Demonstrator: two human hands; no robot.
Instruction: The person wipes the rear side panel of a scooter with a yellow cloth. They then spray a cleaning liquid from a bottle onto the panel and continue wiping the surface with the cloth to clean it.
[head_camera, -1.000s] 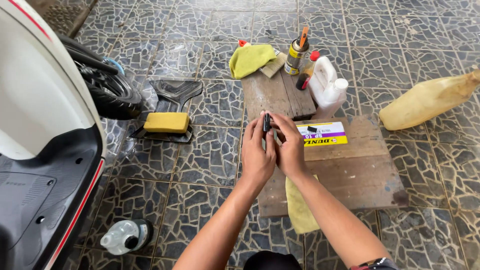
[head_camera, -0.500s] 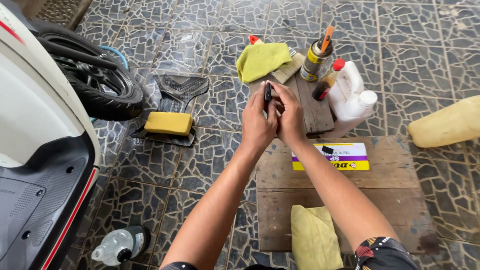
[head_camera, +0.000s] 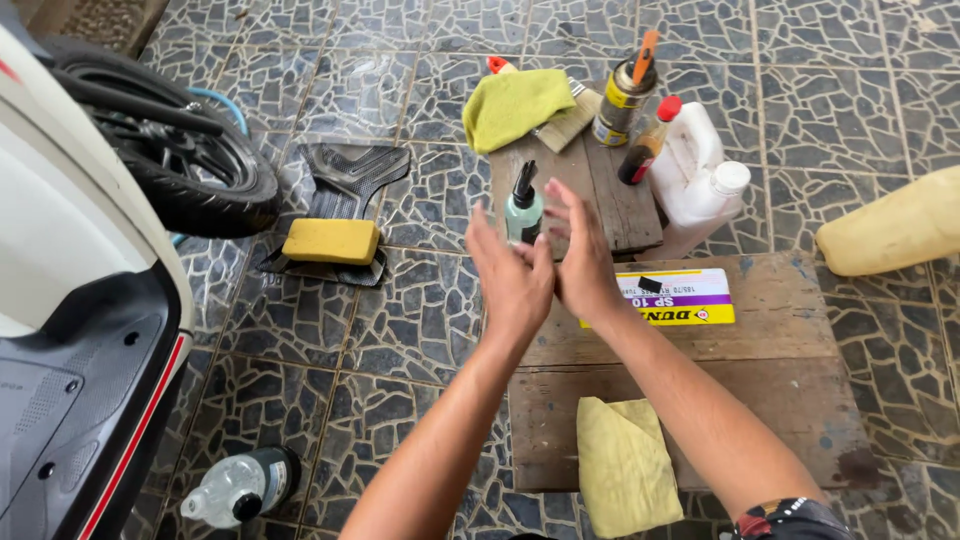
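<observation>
My left hand (head_camera: 512, 282) and right hand (head_camera: 578, 262) meet, heels touching, over the near edge of the far board (head_camera: 600, 195), with a pump bottle (head_camera: 523, 207) just behind them. On that board lie a cloth (head_camera: 512, 105) and brush (head_camera: 570, 120), with a can (head_camera: 622, 95) to their right; jugs (head_camera: 695, 170) stand at its right edge. A label (head_camera: 672, 298) and folded rag (head_camera: 625, 465) lie on the nearer bench (head_camera: 790, 400). Left on the floor, a sponge (head_camera: 331, 240) sits on a mat (head_camera: 345, 180) beside the scooter wheel (head_camera: 185, 165).

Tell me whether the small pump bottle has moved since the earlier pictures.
Yes. The pump bottle, earlier clasped between both hands, now stands on the small wooden board, beyond the left hand and right hand.
</observation>
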